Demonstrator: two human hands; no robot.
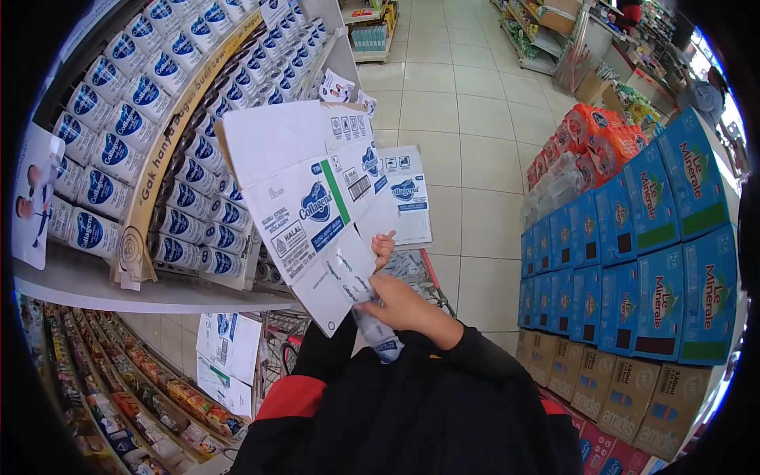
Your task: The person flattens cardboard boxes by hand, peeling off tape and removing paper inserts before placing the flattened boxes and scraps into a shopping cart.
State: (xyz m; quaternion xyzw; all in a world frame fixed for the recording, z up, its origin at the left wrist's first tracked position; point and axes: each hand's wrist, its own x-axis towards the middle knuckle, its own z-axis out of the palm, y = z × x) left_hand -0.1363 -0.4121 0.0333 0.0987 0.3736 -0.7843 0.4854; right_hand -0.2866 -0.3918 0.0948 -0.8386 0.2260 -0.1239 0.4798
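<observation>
A flattened white Collagena carton point(305, 207) is tilted up in front of me. My left hand point(383, 248) is mostly behind it; fingers curl out past its right edge, holding it. At the carton's lower corner, my right hand point(408, 302) is closed on a strip of printed packing tape point(378, 339), which hangs crumpled below the fingers. More of this tape lies across the carton's lower flap. Another white Collagena carton point(408, 198) stands just behind, by a shopping cart point(431, 273) partly hidden by the cardboard.
Shelves of Collagena cans point(115, 150) rise on the left. Snack shelves point(134, 388) lie below them, beside another white carton point(228, 348). Stacked blue Le Minerale cartons point(633, 261) line the right side, with orange-wrapped packs point(594, 134) behind. A tiled aisle point(443, 95) runs ahead. One person point(704, 95) is far right.
</observation>
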